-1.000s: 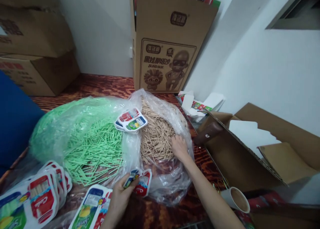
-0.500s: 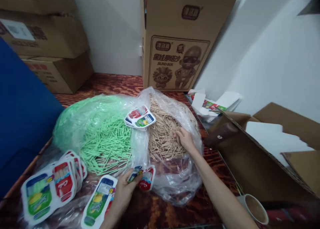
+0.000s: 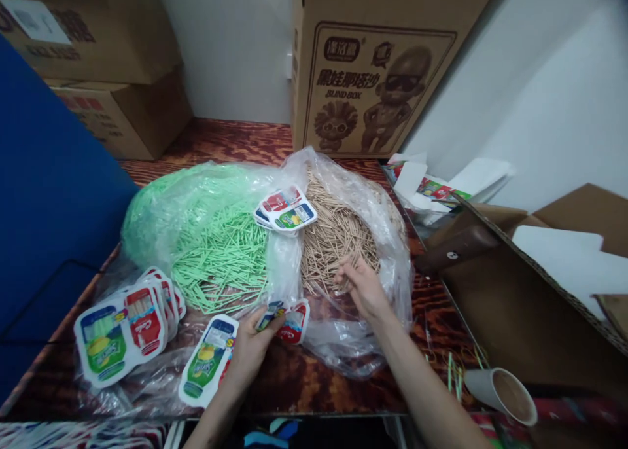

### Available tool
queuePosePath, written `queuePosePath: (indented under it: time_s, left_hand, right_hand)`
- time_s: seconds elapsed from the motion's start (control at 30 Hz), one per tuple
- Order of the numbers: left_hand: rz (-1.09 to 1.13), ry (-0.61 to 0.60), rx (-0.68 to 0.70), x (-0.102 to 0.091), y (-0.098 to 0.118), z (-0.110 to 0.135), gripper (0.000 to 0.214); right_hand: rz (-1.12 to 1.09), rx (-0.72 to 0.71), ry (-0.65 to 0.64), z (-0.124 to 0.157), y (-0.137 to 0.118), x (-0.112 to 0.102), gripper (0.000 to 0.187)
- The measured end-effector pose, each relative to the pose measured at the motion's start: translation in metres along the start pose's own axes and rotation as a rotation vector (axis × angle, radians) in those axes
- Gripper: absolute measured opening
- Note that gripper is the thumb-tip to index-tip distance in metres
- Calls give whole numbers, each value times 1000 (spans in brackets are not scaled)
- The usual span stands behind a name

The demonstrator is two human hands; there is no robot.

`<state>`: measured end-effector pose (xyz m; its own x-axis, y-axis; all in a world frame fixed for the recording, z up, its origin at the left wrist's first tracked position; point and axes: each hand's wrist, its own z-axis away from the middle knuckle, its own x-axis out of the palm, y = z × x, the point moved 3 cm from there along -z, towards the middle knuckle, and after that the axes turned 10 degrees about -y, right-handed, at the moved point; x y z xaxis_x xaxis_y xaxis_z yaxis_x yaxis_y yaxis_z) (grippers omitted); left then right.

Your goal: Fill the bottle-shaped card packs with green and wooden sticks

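Note:
My left hand (image 3: pixel 252 345) grips a small printed packet (image 3: pixel 289 321), red and white with a blue end, just in front of the bags. My right hand (image 3: pixel 362 287) is pinched on a few tan wooden sticks at the near edge of the tan stick pile (image 3: pixel 333 236), which lies in a clear plastic bag (image 3: pixel 387 239). To the left, a second clear bag holds a heap of green sticks (image 3: pixel 216 259). Two or three printed packets (image 3: pixel 286 211) rest on top where the bags meet.
Several printed packets (image 3: pixel 125 324) lie at the front left of the dark wood-grain table (image 3: pixel 314 383). A tall printed carton (image 3: pixel 377 63) stands behind. An open cardboard box (image 3: pixel 530 298) sits at the right, a paper cup (image 3: pixel 500 390) in front of it. A blue surface (image 3: pixel 44 194) stands at the left.
My right hand has drawn back from the middle of the tan pile towards me, closing on a few sticks. The left hand keeps its packet. The camera has tilted down.

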<state>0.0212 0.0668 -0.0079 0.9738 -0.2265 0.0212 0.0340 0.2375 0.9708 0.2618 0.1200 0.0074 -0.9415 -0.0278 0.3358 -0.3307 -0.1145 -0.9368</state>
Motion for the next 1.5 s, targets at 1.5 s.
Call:
queuePosePath:
  time_s: [1.5]
  left_hand:
    - [10,52,-27,-3,-5,3,27]
  right_hand:
    - [473,-109,-10,51,77,33,18]
